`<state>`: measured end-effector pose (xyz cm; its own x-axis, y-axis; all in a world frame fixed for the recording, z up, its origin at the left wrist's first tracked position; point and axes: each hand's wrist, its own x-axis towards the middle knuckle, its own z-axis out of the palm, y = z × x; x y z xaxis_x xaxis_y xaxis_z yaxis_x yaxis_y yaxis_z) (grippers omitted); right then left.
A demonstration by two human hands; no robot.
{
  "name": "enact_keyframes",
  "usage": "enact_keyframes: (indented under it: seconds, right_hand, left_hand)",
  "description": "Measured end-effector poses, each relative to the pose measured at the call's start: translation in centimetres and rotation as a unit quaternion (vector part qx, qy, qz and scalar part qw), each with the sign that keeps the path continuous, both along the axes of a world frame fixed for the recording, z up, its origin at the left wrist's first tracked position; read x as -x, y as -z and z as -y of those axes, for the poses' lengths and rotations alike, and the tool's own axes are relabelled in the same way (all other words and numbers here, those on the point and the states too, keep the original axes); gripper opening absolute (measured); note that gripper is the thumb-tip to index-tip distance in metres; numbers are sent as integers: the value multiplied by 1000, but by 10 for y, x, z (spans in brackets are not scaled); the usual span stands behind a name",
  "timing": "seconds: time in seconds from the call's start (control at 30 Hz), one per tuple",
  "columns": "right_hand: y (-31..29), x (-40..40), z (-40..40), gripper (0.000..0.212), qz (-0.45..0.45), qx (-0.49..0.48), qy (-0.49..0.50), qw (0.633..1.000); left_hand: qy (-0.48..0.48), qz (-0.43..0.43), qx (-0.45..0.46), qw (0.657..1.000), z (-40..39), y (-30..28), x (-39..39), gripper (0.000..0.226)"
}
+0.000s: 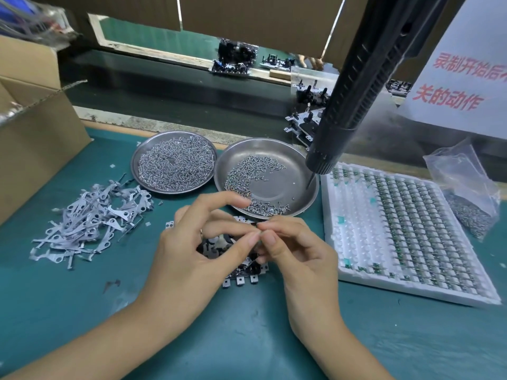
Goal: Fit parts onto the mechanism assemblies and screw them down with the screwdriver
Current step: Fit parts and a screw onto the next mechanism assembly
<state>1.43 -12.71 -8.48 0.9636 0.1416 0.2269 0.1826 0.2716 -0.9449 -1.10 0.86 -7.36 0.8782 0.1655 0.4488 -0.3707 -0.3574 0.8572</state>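
A metal mechanism assembly [241, 279] lies on the green mat, mostly hidden under my hands. My left hand [197, 242] and my right hand [296, 250] meet fingertip to fingertip just above it, pinching a tiny part too small to make out. A black electric screwdriver [354, 89] hangs from above at the right, its bit tip over the right steel dish [301, 171] of screws. Neither hand touches the screwdriver.
A second steel dish [142, 154] of small springs or screws sits at left. A heap of flat grey metal levers [90, 218] lies beside it. A white foam tray [356, 272] of small components and a plastic bag [466, 193] stand right. A cardboard box [35, 127] is far left; more assemblies [304, 124] sit behind.
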Motion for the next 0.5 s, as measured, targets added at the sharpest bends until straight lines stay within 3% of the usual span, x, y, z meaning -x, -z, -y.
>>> enact_keyframes:
  seconds: [0.23,0.4,0.5]
  right_hand:
    - [2,2,-1,14,11,13,26,1000]
    - [0,0,3,10,47,60,37,996]
    - [1,1,3,9,75,102,66,990]
  left_hand:
    - [-37,18,-39,998,3,0,2,32]
    - [-1,-7,-11,1000,0,-2,1,32]
    - [-8,17,-56,998,-1,-5,1,30]
